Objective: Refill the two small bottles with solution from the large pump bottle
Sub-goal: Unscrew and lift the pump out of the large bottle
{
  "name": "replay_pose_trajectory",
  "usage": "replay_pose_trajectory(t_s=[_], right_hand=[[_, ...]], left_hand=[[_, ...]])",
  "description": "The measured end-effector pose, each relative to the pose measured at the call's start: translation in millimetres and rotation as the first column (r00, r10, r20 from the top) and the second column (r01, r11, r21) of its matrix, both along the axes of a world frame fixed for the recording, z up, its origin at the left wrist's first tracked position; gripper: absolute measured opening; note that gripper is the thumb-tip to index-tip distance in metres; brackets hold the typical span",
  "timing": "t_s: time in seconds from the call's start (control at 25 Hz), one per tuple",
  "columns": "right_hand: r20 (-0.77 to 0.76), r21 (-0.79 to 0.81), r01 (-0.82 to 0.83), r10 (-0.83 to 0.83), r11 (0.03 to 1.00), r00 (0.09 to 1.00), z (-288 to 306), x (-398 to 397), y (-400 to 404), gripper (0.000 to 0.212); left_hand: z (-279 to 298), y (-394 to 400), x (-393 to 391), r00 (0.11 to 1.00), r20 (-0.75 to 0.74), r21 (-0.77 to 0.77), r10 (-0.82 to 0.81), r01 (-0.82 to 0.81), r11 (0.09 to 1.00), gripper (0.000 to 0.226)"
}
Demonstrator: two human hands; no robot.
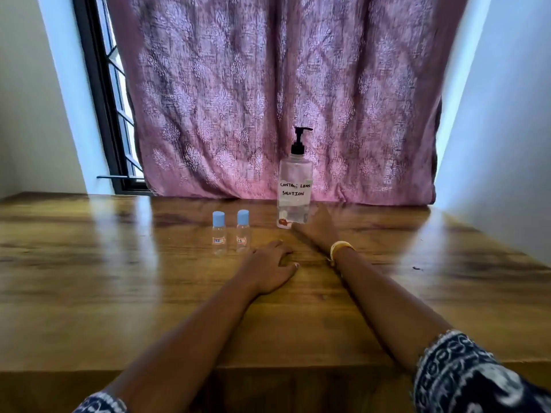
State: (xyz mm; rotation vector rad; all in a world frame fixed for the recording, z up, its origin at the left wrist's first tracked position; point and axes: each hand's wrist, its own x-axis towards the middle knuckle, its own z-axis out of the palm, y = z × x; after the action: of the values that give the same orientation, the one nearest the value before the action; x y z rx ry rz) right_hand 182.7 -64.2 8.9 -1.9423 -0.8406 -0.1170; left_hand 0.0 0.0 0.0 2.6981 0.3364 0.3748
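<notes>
Two small clear bottles with blue caps stand side by side on the wooden table, the left bottle and the right bottle. Both are capped and bear small labels. The large clear pump bottle, with a black pump and a handwritten "contact lens solution" label, stands behind them to the right. My left hand rests flat on the table just right of the small bottles, fingers spread and holding nothing. My right hand is stretched to the base of the pump bottle and is heavily blurred. A yellow band sits on its wrist.
The wooden table runs wide to both sides, with its front edge near my elbows. A pink patterned curtain hangs right behind the bottles. A dark-framed window is at the back left, with white walls on both sides.
</notes>
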Motion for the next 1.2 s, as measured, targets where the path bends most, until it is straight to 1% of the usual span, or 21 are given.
replay_pose_trajectory(t_s=[0.08,0.16,0.2,0.24,0.28,0.32,0.4,0.44,0.48,0.56,0.64,0.68,0.72,0.76,0.84,0.92,1.0,1.08,1.12,1.16,1.2], right_hand=[[-0.097,0.113,-0.069,0.08,0.991,0.992,4,9,10,0.062],[-0.156,0.144,-0.105,0.128,0.984,0.98,6,18,20,0.057],[-0.167,0.141,-0.127,0.15,0.982,0.974,5,24,24,0.063],[-0.178,0.128,-0.123,0.145,0.984,0.973,5,25,24,0.074],[-0.181,0.113,-0.109,0.128,0.988,0.975,4,24,22,0.083],[-0.177,0.087,-0.085,0.1,0.993,0.979,4,21,18,0.088],[-0.167,0.049,-0.096,0.103,0.994,0.981,5,15,8,0.088],[-0.166,0.035,-0.134,0.138,0.99,0.976,9,9,0,0.084],[-0.162,0.024,-0.188,0.189,0.982,0.968,11,2,-8,0.08],[-0.141,0.004,-0.291,0.288,0.957,0.947,15,-19,-31,0.073],[-0.149,0.023,-0.352,0.351,0.936,0.924,14,-45,-54,0.068],[-0.149,0.031,-0.36,0.361,0.932,0.921,12,-59,-66,0.068],[-0.145,0.028,-0.36,0.361,0.932,0.921,10,-72,-77,0.07],[-0.139,0.016,-0.352,0.351,0.936,0.926,9,-83,-86,0.075],[-0.123,0.004,-0.326,0.324,0.945,0.938,8,-104,-106,0.081],[-0.142,0.017,-0.343,0.342,0.939,0.929,8,-119,-119,0.079],[-0.187,-0.021,-0.401,0.39,0.916,0.902,15,-128,-130,0.074],[-0.245,-0.125,-0.519,0.48,0.846,0.842,34,-130,-140,0.062],[-0.274,-0.117,-0.556,0.511,0.823,0.815,48,-128,-145,0.056],[-0.302,-0.031,-0.548,0.515,0.836,0.802,63,-125,-151,0.052],[-0.328,0.106,-0.499,0.504,0.86,0.799,79,-123,-155,0.048]], left_hand=[[-2,2,2,1.0,0.018,-0.006,-0.005,0.005,1.0,0.051],[-4,6,3,0.999,0.032,-0.03,-0.009,0.01,1.0,0.051],[-5,8,5,0.999,0.04,-0.054,-0.007,0.009,0.999,0.05],[-6,8,6,0.999,0.05,-0.068,-0.002,0.005,0.998,0.05],[-6,9,6,0.998,0.056,-0.079,0.008,-0.004,0.997,0.05],[-6,9,6,0.998,0.066,-0.086,0.017,-0.012,0.996,0.049],[-5,7,5,0.998,0.064,-0.104,0.024,-0.017,0.994,0.048],[-5,7,5,0.997,0.078,-0.143,0.029,-0.018,0.99,0.047],[-4,6,4,0.993,0.111,-0.209,0.04,-0.016,0.978,0.045],[-1,2,1,0.966,0.234,-0.352,0.112,-0.023,0.936,0.044],[3,-4,-3,0.91,0.372,-0.376,0.186,-0.035,0.926,0.046],[5,-8,-6,0.885,0.432,-0.373,0.176,-0.002,0.928,0.046],[8,-13,-10,0.871,0.474,-0.393,0.132,0.075,0.917,0.044],[11,-18,-14,0.866,0.496,-0.427,0.062,0.181,0.886,0.044],[22,-30,-26,0.85,0.522,-0.486,-0.073,0.366,0.794,0.047],[36,-40,-29,0.804,0.585,-0.498,-0.106,0.459,0.735,0.049],[54,-52,-28,0.76,0.644,-0.474,-0.086,0.485,0.735,0.051],[76,-60,-26,0.76,0.649,-0.489,-0.024,0.442,0.752,0.057],[86,-60,-25,0.768,0.641,-0.491,-0.001,0.411,0.768,0.058],[94,-59,-22,0.776,0.631,-0.48,0.0,0.391,0.785,0.056],[101,-57,-19,0.785,0.619,-0.461,-0.021,0.385,0.799,0.051]])
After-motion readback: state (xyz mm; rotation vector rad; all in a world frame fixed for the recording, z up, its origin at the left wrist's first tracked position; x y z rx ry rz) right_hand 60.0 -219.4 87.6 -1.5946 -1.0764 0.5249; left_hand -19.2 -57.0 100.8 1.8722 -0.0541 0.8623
